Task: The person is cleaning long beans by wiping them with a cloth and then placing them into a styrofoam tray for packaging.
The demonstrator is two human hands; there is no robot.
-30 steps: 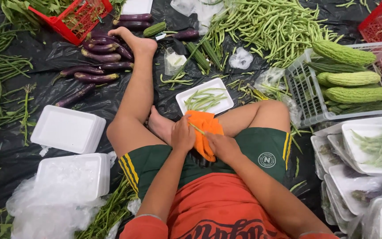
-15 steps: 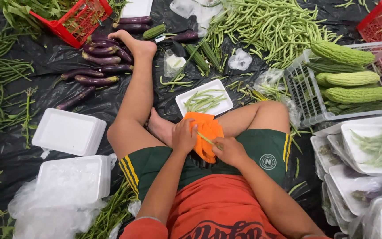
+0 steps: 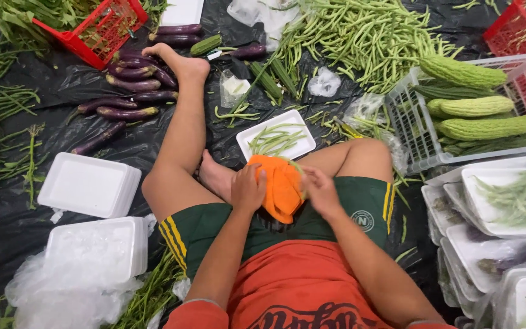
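1. On the black plastic ground sheet (image 3: 62, 85), a person sits with one leg stretched out and the other folded, both hands working over the lap.
2. Left hand (image 3: 248, 189): fingers curled around the left edge of an orange plastic bag (image 3: 281, 186), gripping it.
3. Right hand (image 3: 319, 190): pressed against the bag's right side, fingers bent at its mouth; whether it pinches the film or only steadies it cannot be told.
4. Bag position: held between both hands, just above the shorts; a few green beans appear to poke from its top.
5. White foam tray (image 3: 278, 141): lies just beyond the bag, bearing a small lot of green beans.
6. Judgement: the step in hand appears to be handling the bag's opening. The next move would call for a firm two-handed hold so the thin film neither slips nor tears.
7. Surroundings: aubergines (image 3: 126, 97), loose bean heap (image 3: 360, 36), white crate of bitter gourds (image 3: 476, 109), stacked foam trays (image 3: 89, 183).
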